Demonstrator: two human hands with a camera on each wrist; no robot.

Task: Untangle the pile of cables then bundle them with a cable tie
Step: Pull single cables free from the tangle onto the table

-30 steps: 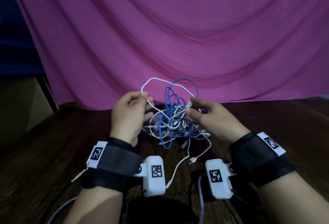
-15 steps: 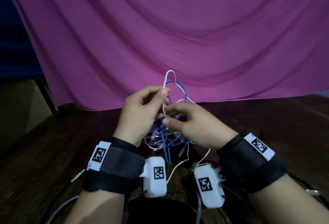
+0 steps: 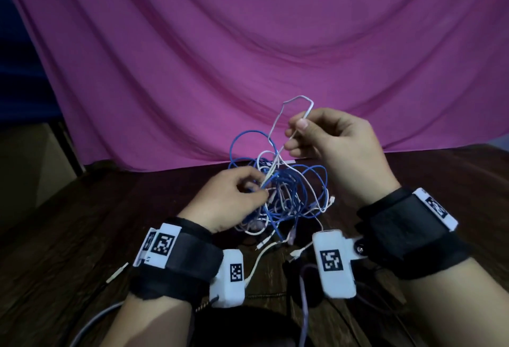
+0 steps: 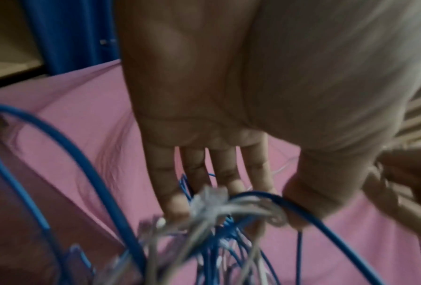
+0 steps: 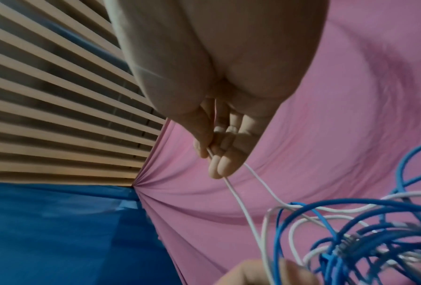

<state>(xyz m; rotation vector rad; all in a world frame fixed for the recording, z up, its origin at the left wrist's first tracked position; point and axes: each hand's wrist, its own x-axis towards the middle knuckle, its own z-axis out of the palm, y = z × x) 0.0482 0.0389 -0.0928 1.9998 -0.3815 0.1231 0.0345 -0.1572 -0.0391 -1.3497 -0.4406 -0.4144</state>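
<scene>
The pile of cables (image 3: 278, 198) sits on the dark wooden table (image 3: 82, 236) between our two hands — a knot of blue cable (image 3: 297, 181) loops wound through thinner white ones, with several loose plug ends trailing toward us on the wood. One white cable (image 3: 292, 115) rises out of the tangle in a tall bent loop, its top standing above everything else in front of the pink cloth (image 3: 248, 43) that hangs behind the table. Our right hand (image 3: 338, 151) is raised above and to the right of the pile and pinches that white cable between thumb and fingertips; the right wrist view shows the strand running out from under the curled fingers (image 5: 219, 165) and down into the blue loops. Our left hand (image 3: 228, 200) is low, at the left edge of the pile, its thumb and fingers closed on a clump of strands where the white loop goes down into the knot — the left wrist view, though blurred, shows the fingertips (image 4: 177, 204) bent onto a bunch of white and blue cable. Both wrists wear black straps carrying white camera housings with printed square markers. A small white connector (image 3: 117, 272) lies alone on the table to the left of the left wrist.
</scene>
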